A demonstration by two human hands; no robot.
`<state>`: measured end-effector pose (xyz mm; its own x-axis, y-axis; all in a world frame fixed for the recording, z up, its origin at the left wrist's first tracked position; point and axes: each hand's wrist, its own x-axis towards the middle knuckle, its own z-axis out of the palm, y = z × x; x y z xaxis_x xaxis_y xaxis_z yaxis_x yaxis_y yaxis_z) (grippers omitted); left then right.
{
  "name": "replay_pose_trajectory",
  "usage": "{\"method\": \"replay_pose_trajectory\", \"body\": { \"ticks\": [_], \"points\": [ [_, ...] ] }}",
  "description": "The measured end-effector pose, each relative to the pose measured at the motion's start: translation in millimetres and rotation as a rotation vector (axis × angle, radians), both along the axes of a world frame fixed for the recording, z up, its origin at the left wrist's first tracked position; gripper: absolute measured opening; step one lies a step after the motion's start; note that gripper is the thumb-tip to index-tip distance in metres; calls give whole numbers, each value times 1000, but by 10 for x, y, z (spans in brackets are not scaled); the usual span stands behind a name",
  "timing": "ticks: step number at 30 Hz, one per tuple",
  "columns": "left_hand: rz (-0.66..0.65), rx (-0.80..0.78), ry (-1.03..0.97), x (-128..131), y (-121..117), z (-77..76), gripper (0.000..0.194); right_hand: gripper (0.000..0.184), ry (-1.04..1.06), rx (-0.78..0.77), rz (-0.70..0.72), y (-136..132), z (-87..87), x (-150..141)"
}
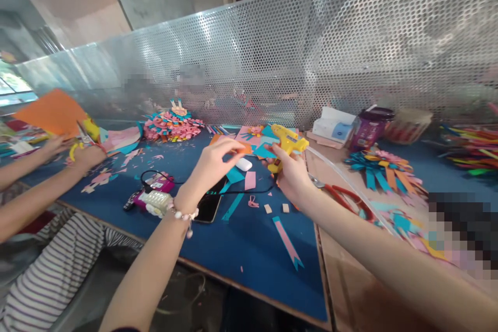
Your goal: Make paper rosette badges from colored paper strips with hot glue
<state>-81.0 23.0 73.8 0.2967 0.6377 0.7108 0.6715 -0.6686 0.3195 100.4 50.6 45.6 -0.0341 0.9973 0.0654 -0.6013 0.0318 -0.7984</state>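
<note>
My right hand (292, 174) is wrapped round the handle of a yellow hot glue gun (287, 140), held over the table with its nozzle pointing left. A long clear glue stick (342, 176) trails from its back. Left of it, my left hand (218, 158) hovers with fingertips pinched; whatever lies between them is too small to make out. Orange paper (246, 149) shows by those fingertips. Below are a white computer mouse (244, 164), a pink paper piece (250, 180) and a blue-and-pink paper ribbon (288, 244). A dark phone (208, 208) lies partly under my left forearm.
At left, another person's hand (87, 158) holds scissors (83, 140) by orange paper (54, 114). A pink-and-blue paper flower pile (173, 124) stands behind. Red-handled scissors (346, 199), a purple tub (369, 129) and a paper rosette (385, 168) are at right. A perforated metal screen (249, 57) borders the back.
</note>
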Motion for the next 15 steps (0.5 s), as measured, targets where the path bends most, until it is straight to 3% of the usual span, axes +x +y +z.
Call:
{"method": "replay_pose_trajectory", "body": {
  "ticks": [7,15],
  "points": [
    [85,-53,41,-222,240,-277,23,28,-73,-143,103,-608,-223,36],
    [74,-71,151,-220,157,-347,30,25,-235,-77,66,-590,-484,33]
  ]
}}
